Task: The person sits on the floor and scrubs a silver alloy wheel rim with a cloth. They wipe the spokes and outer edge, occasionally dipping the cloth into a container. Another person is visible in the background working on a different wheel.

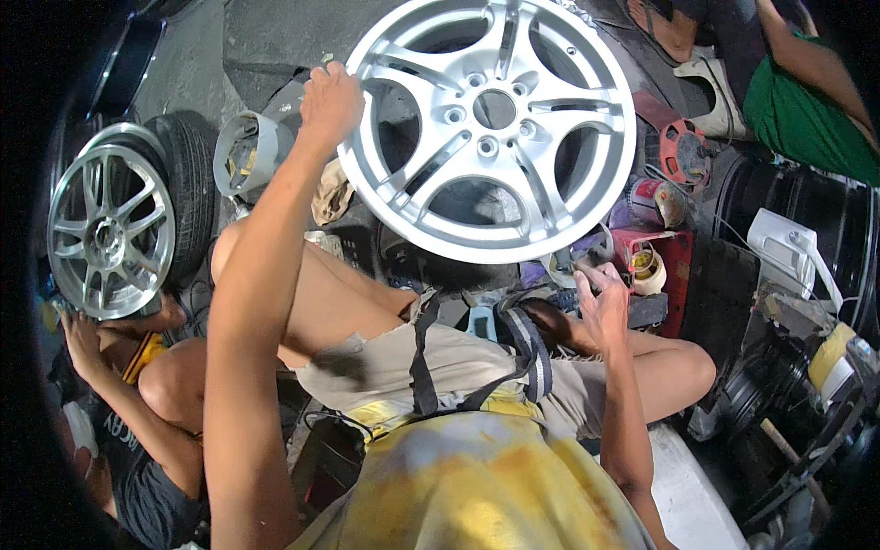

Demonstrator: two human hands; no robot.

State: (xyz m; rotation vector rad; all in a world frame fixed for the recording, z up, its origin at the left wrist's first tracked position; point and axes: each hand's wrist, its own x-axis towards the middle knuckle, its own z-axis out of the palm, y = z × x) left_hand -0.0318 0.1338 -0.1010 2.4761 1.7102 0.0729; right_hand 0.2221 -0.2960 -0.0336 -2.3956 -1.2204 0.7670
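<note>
A silver multi-spoke alloy wheel rim (pixel 442 78) faces up at the top middle, with a round centre hole and several bolt holes. At its left edge, my left hand (pixel 332 103) is closed on the rim, fingers curled; a small yellowish bit shows by the fingertips. Below the rim's lower right edge is my right hand (pixel 605 302), apart from the rim. Its fingers are bent together, and whatever may be between them is too small to make out. Near it stand a red metal stand (pixel 676 275) and a small round container (pixel 647 271) with yellowish contents.
At left, another person's hand (pixel 84 346) touches a second alloy wheel (pixel 110 234), with a tyre (pixel 188 197) behind. A grey-white bucket (pixel 247 151) stands between. At upper right sits someone in green cloth (pixel 807 115). Black wheel rims (pixel 788 206) and a white device (pixel 781 252) lie right.
</note>
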